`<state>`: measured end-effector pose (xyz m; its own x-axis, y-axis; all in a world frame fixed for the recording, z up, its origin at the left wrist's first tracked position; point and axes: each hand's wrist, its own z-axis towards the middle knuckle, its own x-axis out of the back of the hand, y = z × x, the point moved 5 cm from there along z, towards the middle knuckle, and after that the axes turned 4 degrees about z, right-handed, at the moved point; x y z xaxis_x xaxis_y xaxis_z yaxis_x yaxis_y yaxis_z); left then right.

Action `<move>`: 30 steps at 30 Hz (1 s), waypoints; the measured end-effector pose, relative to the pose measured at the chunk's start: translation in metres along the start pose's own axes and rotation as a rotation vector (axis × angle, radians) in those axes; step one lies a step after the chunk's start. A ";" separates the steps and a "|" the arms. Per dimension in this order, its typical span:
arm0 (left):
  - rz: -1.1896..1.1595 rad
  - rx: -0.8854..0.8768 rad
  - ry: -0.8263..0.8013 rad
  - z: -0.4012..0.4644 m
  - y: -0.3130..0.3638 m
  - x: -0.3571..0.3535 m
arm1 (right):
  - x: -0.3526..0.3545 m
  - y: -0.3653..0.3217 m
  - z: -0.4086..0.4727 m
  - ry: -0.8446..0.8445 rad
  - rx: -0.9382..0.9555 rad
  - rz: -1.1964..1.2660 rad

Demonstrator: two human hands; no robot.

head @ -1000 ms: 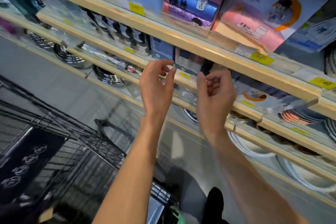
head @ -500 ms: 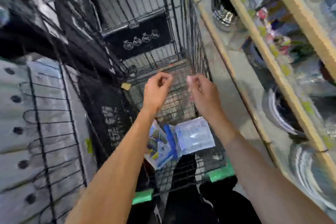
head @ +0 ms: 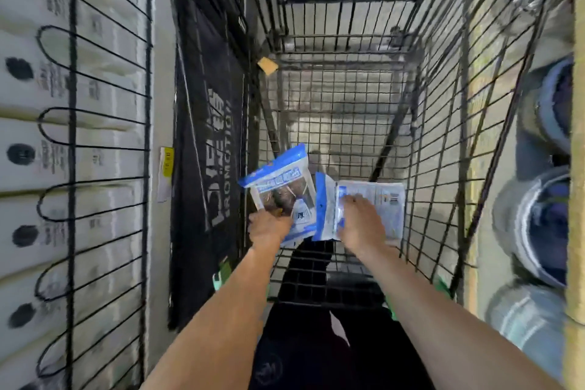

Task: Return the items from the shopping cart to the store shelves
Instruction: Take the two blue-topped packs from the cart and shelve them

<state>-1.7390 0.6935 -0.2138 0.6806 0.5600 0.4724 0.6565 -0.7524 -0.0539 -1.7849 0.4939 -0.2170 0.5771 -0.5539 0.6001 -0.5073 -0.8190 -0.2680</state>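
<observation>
Left hand (head: 269,228) grips packet (head: 281,190); right hand (head: 361,225) on pouch (head: 380,199).

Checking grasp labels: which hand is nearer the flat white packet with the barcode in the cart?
Right. The right hand lies on top of the white packet, fingers over its blue-edged end. The left hand is off to its left, gripping the other blue-topped packet.

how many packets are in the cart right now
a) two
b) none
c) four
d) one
a: two blue-and-white packets lie in the wire cart; the left hand grips the left packet, and the right hand is on the right packet.
</observation>
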 end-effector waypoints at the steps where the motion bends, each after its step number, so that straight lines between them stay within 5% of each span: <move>1: -0.006 0.026 0.004 0.005 -0.004 -0.004 | 0.002 -0.003 0.007 0.047 0.020 -0.068; 4: -0.151 0.080 0.015 0.016 -0.007 -0.013 | 0.011 -0.001 0.033 0.102 0.030 -0.178; 11: -0.562 0.092 0.142 0.092 -0.036 -0.046 | 0.030 0.021 0.065 -0.116 -0.016 -0.301; 16: -0.657 0.033 0.111 0.025 -0.008 -0.016 | 0.032 0.007 0.046 -0.325 -0.052 -0.350; 30: -0.775 -0.112 0.033 0.002 0.019 -0.016 | 0.094 -0.024 -0.028 0.455 -0.212 0.195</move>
<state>-1.7366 0.6711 -0.2246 0.0304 0.9307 0.3646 0.9023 -0.1825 0.3905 -1.7358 0.4656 -0.1331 0.1477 -0.5334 0.8329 -0.7230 -0.6329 -0.2771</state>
